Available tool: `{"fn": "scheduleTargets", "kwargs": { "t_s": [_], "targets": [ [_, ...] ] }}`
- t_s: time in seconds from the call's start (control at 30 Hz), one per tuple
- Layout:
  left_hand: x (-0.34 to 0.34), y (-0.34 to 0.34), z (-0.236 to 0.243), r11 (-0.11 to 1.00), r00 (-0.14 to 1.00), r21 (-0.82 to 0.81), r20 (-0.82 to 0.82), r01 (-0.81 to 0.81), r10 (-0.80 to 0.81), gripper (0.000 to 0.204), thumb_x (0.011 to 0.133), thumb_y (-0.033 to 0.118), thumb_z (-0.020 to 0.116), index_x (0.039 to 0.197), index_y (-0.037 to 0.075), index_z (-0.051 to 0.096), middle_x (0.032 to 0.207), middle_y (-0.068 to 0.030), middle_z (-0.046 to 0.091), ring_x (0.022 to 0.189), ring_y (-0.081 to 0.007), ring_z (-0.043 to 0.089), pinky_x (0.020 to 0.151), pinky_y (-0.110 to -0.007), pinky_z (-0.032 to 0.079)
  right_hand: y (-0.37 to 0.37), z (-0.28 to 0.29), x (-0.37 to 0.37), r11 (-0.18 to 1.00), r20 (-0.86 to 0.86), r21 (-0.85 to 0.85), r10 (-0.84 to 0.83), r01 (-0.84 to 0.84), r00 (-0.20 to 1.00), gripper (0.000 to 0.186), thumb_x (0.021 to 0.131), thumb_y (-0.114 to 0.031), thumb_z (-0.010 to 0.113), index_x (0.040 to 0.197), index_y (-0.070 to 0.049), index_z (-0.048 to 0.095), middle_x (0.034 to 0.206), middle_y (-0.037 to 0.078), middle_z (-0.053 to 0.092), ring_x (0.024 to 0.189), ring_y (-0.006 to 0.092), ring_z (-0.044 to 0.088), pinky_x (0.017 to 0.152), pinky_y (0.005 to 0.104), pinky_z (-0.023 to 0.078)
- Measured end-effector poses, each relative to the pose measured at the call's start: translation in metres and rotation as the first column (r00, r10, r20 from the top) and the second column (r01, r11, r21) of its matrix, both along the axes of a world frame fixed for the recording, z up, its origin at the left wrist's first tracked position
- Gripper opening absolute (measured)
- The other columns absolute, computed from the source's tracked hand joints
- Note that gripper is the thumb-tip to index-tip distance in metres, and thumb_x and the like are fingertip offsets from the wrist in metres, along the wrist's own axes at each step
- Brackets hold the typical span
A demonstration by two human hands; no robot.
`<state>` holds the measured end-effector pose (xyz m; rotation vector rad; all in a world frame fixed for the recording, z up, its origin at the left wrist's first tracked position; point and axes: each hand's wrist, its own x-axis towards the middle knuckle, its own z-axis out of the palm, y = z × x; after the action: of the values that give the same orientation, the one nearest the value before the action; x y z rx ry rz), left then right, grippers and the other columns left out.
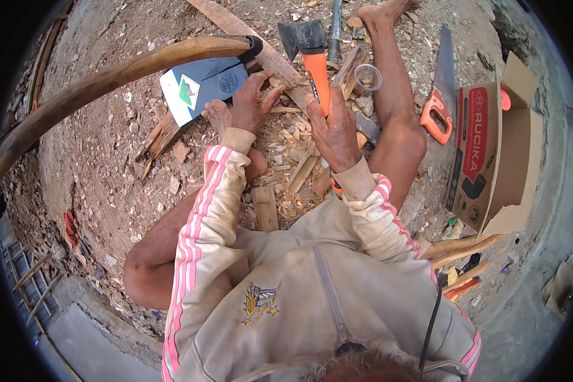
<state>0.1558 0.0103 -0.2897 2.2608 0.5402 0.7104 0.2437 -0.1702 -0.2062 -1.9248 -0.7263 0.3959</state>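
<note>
Left of the fingers, a long curved wooden handle (pixel 108 79) sweeps across the dirt ground (pixel 102 165) and ends at a dark blade with a label (pixel 200 86) lying flat just beside the left hand (pixel 248 102). That hand presses down with fingers (pixel 261 83) spread fairly wide on a long strip of wood (pixel 261 51), which runs away beyond the fingertips. Between the two hands lies a litter of wood chips and short offcuts (pixel 296 169). To the right, the right hand (pixel 334 130) is wrapped tightly around the orange handle of a hatchet (pixel 313 60), whose dark head sits just past the fingers, over the strip of wood. Close beside those fingers on the right are a small clear ring (pixel 367 77) and the person's bare leg (pixel 395 108). Further right lie an orange-handled handsaw (pixel 442 89) and an open cardboard box (pixel 496 153), well apart from either hand.
</note>
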Motion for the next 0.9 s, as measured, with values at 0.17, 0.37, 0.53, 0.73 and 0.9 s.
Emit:
{"fn": "scheduleTargets", "kwargs": {
  "t_s": [0.17, 0.37, 0.53, 0.73, 0.9],
  "targets": [
    [0.005, 0.000, -0.002, 0.998, 0.999, 0.054, -0.006, 0.033, -0.033, 0.043, 0.087, 0.021, 0.081, 0.123, 0.004, 0.065, 0.109, -0.0111, 0.069, 0.093, -0.0220, 0.070, 0.075, -0.031, 0.058, -0.006, -0.056, 0.000, 0.989, 0.025, -0.145, 0.035, -0.031, 0.999, 0.028, 0.100, -0.024, 0.062, 0.110, -0.002, 0.048, 0.078, 0.028, 0.064, 0.076, 0.0519, 0.065, 0.060, 0.0551, 0.048],
    [-0.007, -0.001, -0.005, 0.992, 1.000, -0.123, 0.016, -0.005, 0.007, 0.043, 0.087, 0.020, 0.081, 0.124, 0.004, 0.065, 0.108, -0.0115, 0.069, 0.094, -0.0210, 0.069, 0.077, -0.031, 0.057, -0.004, -0.033, 0.009, 0.998, -0.072, -0.067, 0.005, -0.010, 0.997, 0.030, 0.100, -0.026, 0.062, 0.109, 0.000, 0.048, 0.076, 0.027, 0.064, 0.073, 0.0513, 0.064, 0.060, 0.0547, 0.047],
    [-0.001, -0.003, 0.001, 0.999, 1.000, -0.035, -0.019, 0.001, -0.002, 0.042, 0.087, 0.020, 0.081, 0.123, 0.004, 0.066, 0.108, -0.0120, 0.069, 0.092, -0.0209, 0.070, 0.080, -0.032, 0.057, -0.011, -0.061, -0.004, 0.992, -0.001, -0.130, -0.009, 0.009, 1.000, 0.031, 0.100, -0.027, 0.061, 0.114, -0.002, 0.050, 0.078, 0.027, 0.065, 0.076, 0.0516, 0.065, 0.064, 0.0564, 0.048],
    [-0.003, -0.002, -0.001, 1.000, 1.000, -0.006, 0.001, 0.005, -0.005, 0.042, 0.087, 0.020, 0.081, 0.123, 0.004, 0.066, 0.104, -0.0113, 0.069, 0.088, -0.0206, 0.070, 0.078, -0.032, 0.056, -0.013, -0.037, -0.004, 0.993, -0.095, -0.120, -0.003, -0.009, 0.995, 0.030, 0.100, -0.026, 0.061, 0.115, -0.002, 0.050, 0.081, 0.026, 0.065, 0.077, 0.0508, 0.066, 0.065, 0.0552, 0.049],
    [0.000, -0.005, 0.004, 0.999, 1.000, -0.044, -0.004, -0.007, 0.007, 0.041, 0.086, 0.022, 0.082, 0.119, 0.004, 0.066, 0.106, -0.0141, 0.069, 0.093, -0.0307, 0.069, 0.082, -0.036, 0.056, -0.012, -0.054, -0.009, 0.989, -0.010, -0.151, 0.003, -0.004, 1.000, 0.029, 0.099, -0.025, 0.062, 0.113, -0.002, 0.052, 0.086, 0.027, 0.065, 0.078, 0.0488, 0.066, 0.066, 0.0536, 0.050]
  ]
}}
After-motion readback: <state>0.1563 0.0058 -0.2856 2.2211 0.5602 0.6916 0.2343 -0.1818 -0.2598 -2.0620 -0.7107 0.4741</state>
